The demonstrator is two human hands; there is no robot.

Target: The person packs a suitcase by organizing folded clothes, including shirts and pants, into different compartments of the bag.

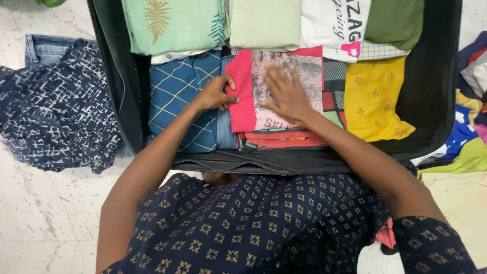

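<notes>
A folded red shirt with a pink-grey print (246, 101) lies on top of a stack in the middle of an open black suitcase (431, 96). My left hand (219, 93) pinches the shirt's left edge, fingers curled on the cloth. My right hand (286, 94) lies flat on the printed front, fingers spread, pressing down. Left of the shirt sits a folded blue garment with a yellow grid (175, 96); to the right, a folded yellow cloth with small motifs (374, 99).
Along the suitcase's far side lie folded mint-green (172, 25), pale green (265, 23), white printed (332, 23) and dark green (395, 20) clothes. A dark blue patterned garment over jeans (56, 111) lies on the marble floor at left. Mixed coloured clothes (469, 122) pile at right.
</notes>
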